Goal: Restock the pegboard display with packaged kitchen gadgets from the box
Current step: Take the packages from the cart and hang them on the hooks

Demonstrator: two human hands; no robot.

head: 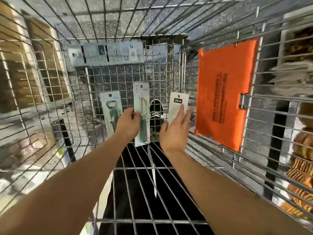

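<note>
**Four packaged gadgets in a wire cart**

Four carded packages are inside the wire cart (42, 99), whose right wall carries an orange panel (223, 92). The largest, a long grey package (108, 54), lies across the far end. Nearer are three slim ones: a pale package (111, 109) at left, a middle package (142, 99) gripped at its edge by the left hand (128, 122), and a white package (177, 106) that the right hand (176, 131) touches with straight, spread fingers.

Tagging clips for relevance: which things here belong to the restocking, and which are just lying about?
Job: left hand, gripping green-handled package; right hand, open by white package; pale package; grey package.
Lying about: orange panel; brown striped items at right.
</note>
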